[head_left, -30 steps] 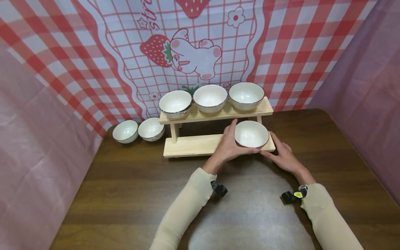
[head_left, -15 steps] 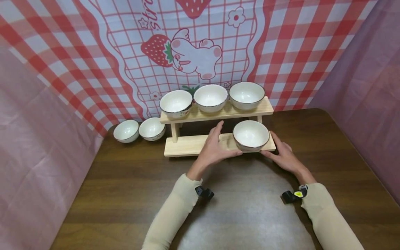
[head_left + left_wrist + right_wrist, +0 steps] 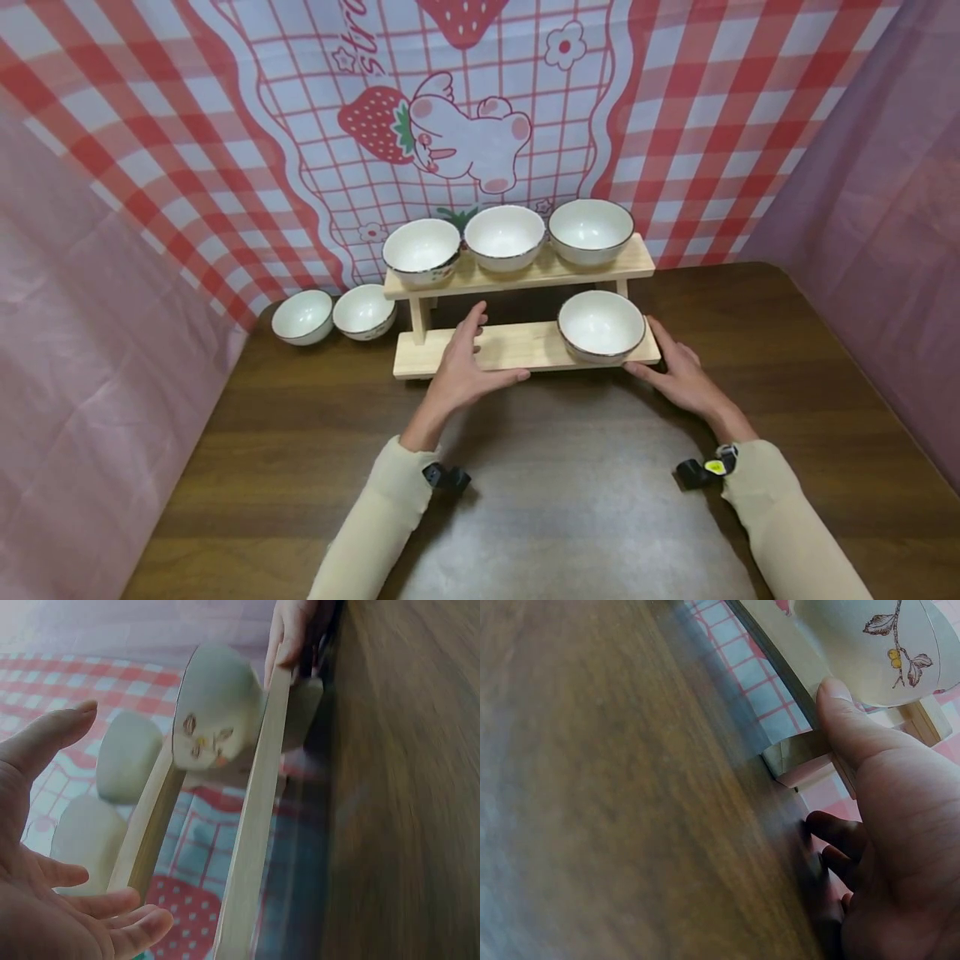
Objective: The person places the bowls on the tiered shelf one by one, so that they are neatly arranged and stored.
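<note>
A two-tier wooden stand (image 3: 517,346) rises at the back of the table. One white bowl (image 3: 602,325) with a dark rim sits upright at the right end of its lower shelf; a leaf-and-berry sprig decorates its outside (image 3: 900,645) in the right wrist view. My right hand (image 3: 684,375) holds the lower shelf's right front corner, thumb on the front edge and fingers around the end. Fingers spread and holding nothing, my left hand (image 3: 459,371) hovers at the lower shelf's left half, apart from the bowl.
Three similar bowls line the upper shelf: left (image 3: 422,250), middle (image 3: 506,237) and right (image 3: 591,231). Two smaller-looking bowls, one outer (image 3: 302,317) and one inner (image 3: 364,312), stand on the table left of the stand. A checked strawberry cloth (image 3: 690,125) hangs close behind.
My left hand has let go of the lower-shelf bowl and moved left along the shelf, its fingers spread. The right hand stays at the shelf's corner, and the bowl now stands free of the left hand.
</note>
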{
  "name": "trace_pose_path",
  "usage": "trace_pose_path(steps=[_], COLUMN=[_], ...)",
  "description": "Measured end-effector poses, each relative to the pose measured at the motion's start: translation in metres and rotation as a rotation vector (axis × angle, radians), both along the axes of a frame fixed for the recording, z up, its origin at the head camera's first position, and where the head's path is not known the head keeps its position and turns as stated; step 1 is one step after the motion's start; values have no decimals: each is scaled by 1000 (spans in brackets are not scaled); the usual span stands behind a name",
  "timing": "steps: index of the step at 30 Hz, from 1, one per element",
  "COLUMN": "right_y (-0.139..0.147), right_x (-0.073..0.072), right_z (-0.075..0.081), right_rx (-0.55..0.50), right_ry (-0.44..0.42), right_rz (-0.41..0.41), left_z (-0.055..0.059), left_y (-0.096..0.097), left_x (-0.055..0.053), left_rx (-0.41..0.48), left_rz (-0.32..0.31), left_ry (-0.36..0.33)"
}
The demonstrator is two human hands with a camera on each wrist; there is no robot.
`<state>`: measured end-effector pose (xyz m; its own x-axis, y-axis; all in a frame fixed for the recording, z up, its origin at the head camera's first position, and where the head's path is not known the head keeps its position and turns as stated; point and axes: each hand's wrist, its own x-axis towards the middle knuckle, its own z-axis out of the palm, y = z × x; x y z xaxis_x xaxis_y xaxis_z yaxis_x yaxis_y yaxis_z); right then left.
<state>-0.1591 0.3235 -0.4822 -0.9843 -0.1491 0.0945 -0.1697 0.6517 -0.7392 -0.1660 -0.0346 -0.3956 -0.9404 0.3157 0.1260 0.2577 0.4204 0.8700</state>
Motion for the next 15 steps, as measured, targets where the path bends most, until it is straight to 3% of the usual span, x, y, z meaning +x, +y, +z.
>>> trace_pose_path(steps=[15], right_y=[-1], right_x=[0], right_z=[0], right_rx=[9], right_ry=[8], right_rz=[7], left_z=[-1], left_y=[-78], left_x=[3], left_rx=[-18], left_rz=[166], left_ry=[8])
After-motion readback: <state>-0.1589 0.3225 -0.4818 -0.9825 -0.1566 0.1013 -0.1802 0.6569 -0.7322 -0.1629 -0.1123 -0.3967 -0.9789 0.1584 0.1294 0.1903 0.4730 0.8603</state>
